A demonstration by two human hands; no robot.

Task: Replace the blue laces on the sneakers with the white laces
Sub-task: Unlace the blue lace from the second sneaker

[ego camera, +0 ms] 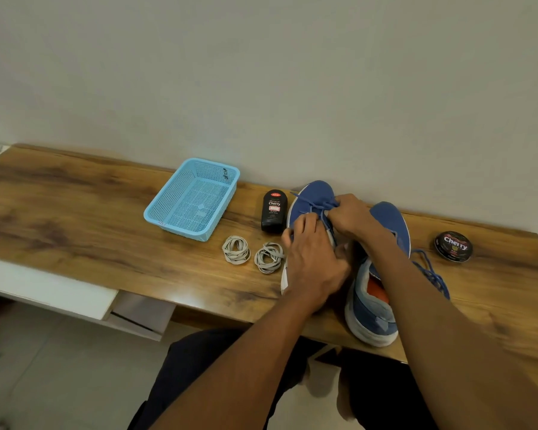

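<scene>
wooden table point(75, 206): hands point(311, 259) pinching blue lace point(316, 206).

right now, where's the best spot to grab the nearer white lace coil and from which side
Probably pinch the white lace coil across its bundled strands on the left edge, coming down from above. It lies flat on the table as a loose ring, so a pinch over several strands should lift it whole. The left hand crowds its right side; the other coil leaves a gap on the left.

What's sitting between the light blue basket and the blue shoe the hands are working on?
A black Cherry shoe-polish bottle stands there, seen in the head view.
</scene>
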